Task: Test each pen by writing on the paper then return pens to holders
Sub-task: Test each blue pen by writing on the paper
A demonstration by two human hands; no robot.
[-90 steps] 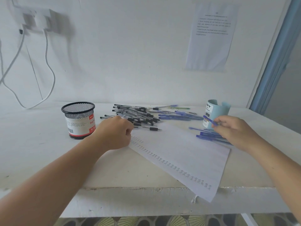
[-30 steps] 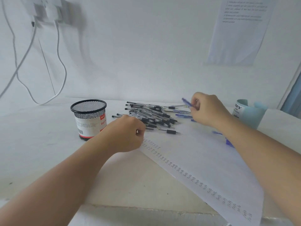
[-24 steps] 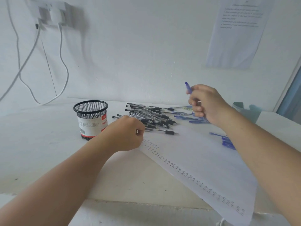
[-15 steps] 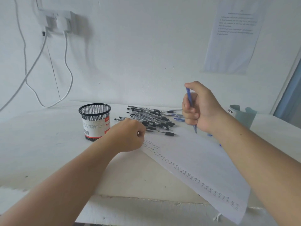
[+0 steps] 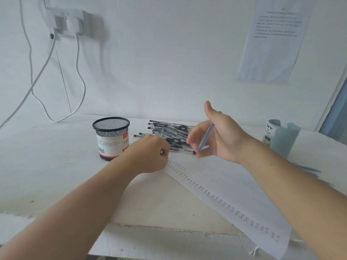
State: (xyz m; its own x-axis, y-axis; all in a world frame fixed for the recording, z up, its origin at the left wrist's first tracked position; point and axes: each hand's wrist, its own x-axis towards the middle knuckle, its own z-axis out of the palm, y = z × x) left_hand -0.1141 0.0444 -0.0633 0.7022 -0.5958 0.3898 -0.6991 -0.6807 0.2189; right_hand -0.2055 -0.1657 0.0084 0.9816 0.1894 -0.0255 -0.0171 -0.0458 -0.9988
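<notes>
Right hand [image 5: 219, 136]: raised above the paper [image 5: 234, 184], palm turned toward the left hand, thumb upright. Its fingers are motion-blurred and curl about a blue pen [image 5: 205, 137], which lies across the palm side.

Blue pen, axis: slanted, with the upper end toward the base of the thumb and the lower end down toward the paper and the left hand. Blur prevents telling which end is the tip.

Blue pen, appearance: slim, translucent blue barrel, paler at the lower end.

Left hand [image 5: 152, 152]: closed in a fist, nothing visible in it, resting on the paper's far corner, near the column of written marks [image 5: 216, 196] that runs down that edge.

Containers:
- A black mesh holder [image 5: 111, 137] with a white and red label stands upright, just outside the left hand. Its contents cannot be determined.
- A light-blue holder [image 5: 281, 137] stands beyond the right forearm. Its interior is not visible.

Loose stock on the table [image 5: 56, 166]:
- A pile of black-capped pens [image 5: 169, 132] lies just beyond the left hand, partly behind the right hand's fingers.
- A few blue pens [image 5: 308, 168] lie outside the right forearm.
</notes>
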